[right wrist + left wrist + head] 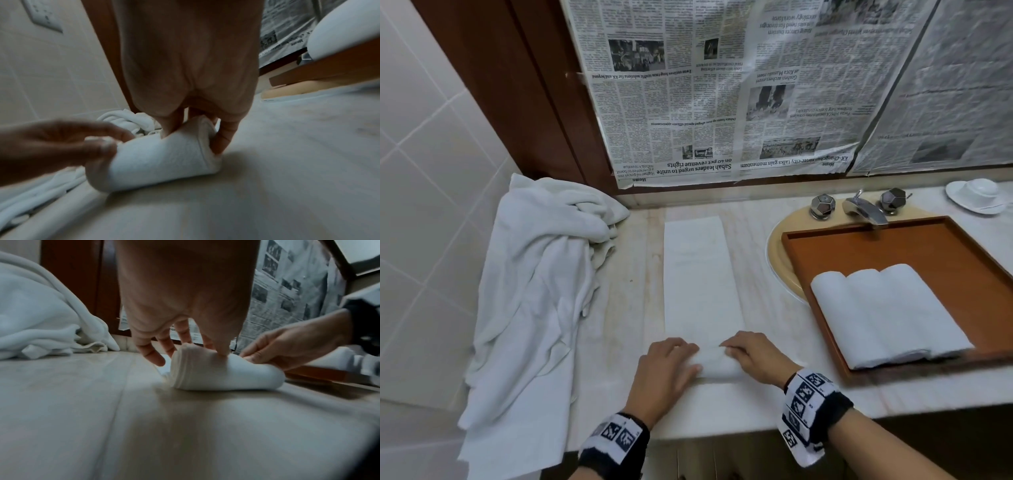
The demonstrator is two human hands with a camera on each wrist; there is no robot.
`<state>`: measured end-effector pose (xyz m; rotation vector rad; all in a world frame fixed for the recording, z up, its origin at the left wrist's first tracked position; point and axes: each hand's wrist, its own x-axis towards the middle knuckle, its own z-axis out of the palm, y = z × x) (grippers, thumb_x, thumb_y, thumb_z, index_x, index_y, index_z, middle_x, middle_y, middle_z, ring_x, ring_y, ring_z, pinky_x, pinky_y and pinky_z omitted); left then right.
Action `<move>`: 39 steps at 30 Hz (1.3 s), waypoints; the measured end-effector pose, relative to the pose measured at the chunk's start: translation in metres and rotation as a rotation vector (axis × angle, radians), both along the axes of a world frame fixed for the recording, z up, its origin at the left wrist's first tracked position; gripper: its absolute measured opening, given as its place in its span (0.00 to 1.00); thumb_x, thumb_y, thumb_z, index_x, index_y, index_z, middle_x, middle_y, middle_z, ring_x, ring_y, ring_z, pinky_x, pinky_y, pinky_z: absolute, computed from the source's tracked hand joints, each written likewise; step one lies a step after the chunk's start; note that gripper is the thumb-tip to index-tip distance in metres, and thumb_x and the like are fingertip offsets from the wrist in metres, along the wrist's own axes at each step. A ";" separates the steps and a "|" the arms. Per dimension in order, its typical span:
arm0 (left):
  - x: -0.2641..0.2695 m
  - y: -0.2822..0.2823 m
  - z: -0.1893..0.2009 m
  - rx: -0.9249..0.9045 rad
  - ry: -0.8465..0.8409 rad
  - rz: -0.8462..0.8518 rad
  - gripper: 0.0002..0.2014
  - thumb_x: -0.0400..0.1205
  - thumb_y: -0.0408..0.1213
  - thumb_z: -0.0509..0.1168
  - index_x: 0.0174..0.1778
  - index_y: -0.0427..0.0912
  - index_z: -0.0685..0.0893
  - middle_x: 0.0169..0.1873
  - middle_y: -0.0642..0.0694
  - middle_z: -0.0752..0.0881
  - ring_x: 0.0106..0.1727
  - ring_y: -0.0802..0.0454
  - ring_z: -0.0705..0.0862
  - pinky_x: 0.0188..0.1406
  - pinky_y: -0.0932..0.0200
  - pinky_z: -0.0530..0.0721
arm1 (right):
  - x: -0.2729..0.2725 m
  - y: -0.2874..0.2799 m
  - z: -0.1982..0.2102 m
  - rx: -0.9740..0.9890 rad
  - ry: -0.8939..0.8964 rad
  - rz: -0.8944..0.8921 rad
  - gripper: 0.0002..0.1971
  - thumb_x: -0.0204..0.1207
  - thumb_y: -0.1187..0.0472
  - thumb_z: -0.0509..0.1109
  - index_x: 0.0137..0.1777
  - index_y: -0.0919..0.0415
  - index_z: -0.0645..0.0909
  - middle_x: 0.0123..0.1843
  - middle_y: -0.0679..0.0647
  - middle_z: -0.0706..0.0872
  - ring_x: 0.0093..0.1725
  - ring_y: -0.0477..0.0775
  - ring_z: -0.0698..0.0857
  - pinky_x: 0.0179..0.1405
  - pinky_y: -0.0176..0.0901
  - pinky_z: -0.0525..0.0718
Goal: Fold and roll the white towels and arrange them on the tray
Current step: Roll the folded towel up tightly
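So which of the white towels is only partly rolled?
The towel on the counter under both hands: its near end is a roll and the rest lies flat. The three on the tray are fully rolled; the pile at left is loose.

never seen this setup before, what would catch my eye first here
Both hands, the left hand and the right hand, grip a half-rolled white towel at the near edge of the marble counter, its flat tail stretching away toward the newspaper-covered wall. To the right, three rolled towels lie side by side in a wooden tray set over the sink. A loose towel heap drapes off the counter's left end.
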<state>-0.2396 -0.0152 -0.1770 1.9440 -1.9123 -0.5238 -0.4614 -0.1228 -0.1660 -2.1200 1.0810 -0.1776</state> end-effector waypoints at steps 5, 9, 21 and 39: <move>0.000 0.006 -0.010 0.054 0.133 0.006 0.32 0.80 0.74 0.47 0.69 0.60 0.81 0.63 0.62 0.79 0.64 0.57 0.76 0.64 0.58 0.75 | 0.005 0.014 0.001 -0.403 0.196 -0.043 0.04 0.80 0.59 0.69 0.50 0.55 0.85 0.46 0.50 0.85 0.47 0.57 0.83 0.44 0.50 0.79; -0.002 -0.007 -0.004 0.029 0.278 0.119 0.19 0.84 0.59 0.63 0.63 0.52 0.87 0.58 0.57 0.86 0.60 0.58 0.82 0.64 0.63 0.74 | 0.004 0.041 -0.011 -0.624 0.102 0.045 0.10 0.73 0.51 0.69 0.50 0.53 0.83 0.49 0.49 0.82 0.46 0.53 0.82 0.42 0.45 0.82; -0.012 0.008 -0.010 -0.006 0.026 0.011 0.28 0.81 0.69 0.55 0.75 0.64 0.76 0.71 0.63 0.73 0.73 0.58 0.67 0.62 0.53 0.74 | 0.000 0.001 0.013 0.081 0.101 0.045 0.21 0.80 0.43 0.69 0.68 0.52 0.82 0.62 0.48 0.83 0.61 0.49 0.79 0.64 0.42 0.74; -0.008 -0.002 -0.003 0.067 0.056 0.056 0.32 0.77 0.72 0.55 0.76 0.62 0.73 0.73 0.62 0.66 0.71 0.56 0.68 0.65 0.51 0.77 | 0.007 0.021 -0.004 -0.286 0.303 0.142 0.34 0.74 0.35 0.62 0.75 0.56 0.73 0.67 0.52 0.77 0.65 0.57 0.77 0.62 0.49 0.76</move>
